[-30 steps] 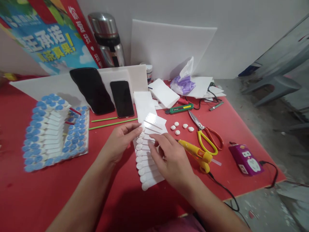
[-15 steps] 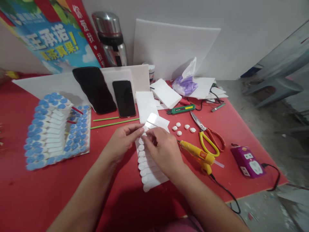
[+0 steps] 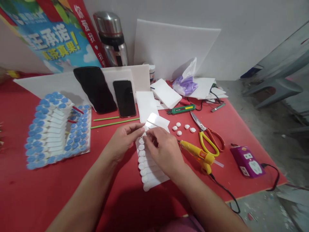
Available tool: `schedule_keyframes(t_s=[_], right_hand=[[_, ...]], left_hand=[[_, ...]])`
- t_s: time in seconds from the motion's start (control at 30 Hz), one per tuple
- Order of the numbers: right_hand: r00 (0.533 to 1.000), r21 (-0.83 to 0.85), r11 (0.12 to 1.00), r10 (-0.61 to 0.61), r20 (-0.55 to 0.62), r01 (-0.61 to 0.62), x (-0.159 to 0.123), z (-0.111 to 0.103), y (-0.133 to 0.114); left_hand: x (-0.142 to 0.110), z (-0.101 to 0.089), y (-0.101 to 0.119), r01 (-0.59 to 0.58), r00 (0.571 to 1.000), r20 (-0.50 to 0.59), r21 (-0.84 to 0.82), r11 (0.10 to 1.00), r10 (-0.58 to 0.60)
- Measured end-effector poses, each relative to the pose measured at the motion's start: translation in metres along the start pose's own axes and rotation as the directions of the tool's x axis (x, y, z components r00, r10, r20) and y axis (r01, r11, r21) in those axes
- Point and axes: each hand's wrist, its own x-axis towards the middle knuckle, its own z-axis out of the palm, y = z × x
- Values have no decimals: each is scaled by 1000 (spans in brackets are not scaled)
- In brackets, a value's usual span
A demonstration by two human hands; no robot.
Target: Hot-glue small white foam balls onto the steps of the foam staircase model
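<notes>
A stepped white foam-board piece (image 3: pixel 156 183) lies on the red table, with a row of small white discs (image 3: pixel 141 153) along its left edge. At its upper end my left hand (image 3: pixel 123 140) is closed, thumb and forefinger pressed together at a white disc. From the other side my right hand (image 3: pixel 164 148) pinches at the same spot and covers part of the board. The disc between my fingertips is mostly hidden. Several loose white discs (image 3: pixel 178 133) lie to the right, near a yellow hot glue gun (image 3: pixel 196 151).
Scissors (image 3: pixel 209 132), a green utility knife (image 3: pixel 181 109) and a purple box (image 3: pixel 248 161) with a cord are at right. On the left stands a blue-and-white stair-like model (image 3: pixel 54 129). Behind are two phones (image 3: pixel 124 98), green sticks (image 3: pixel 116 123) and a steel flask (image 3: pixel 111 38).
Both hands stay at the same spot on the white board, with almost no finger movement. The view has shifted very slightly.
</notes>
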Motion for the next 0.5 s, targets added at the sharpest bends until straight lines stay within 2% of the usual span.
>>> schedule_keyframes(t_s=[0.1,0.17,0.23,0.33,0.4,0.5], right_hand=[[993,21,995,-100,-58,101,-15,-11,-3],[987,34,987,-152,-57,155,-31,-21,-3],[986,54,985,-164,20,162,-50,-30,-3],[964,151,979,-166,206,136,-73,-46,-2],[947,196,971,-186,263,136,-86,-63,-3],[968,146,976,-187,166,164,-106,-104,0]], left_hand=[[1,1,0,-6,1000,4,-13,1000,6],[3,2,1,-21,1000,-16,-13,1000,21],[5,3,1,-20,999,-47,4,1000,20],[5,3,3,9,998,-59,35,999,-7],[4,3,4,15,998,-56,44,999,-13],[3,2,7,19,996,-87,54,998,-14]])
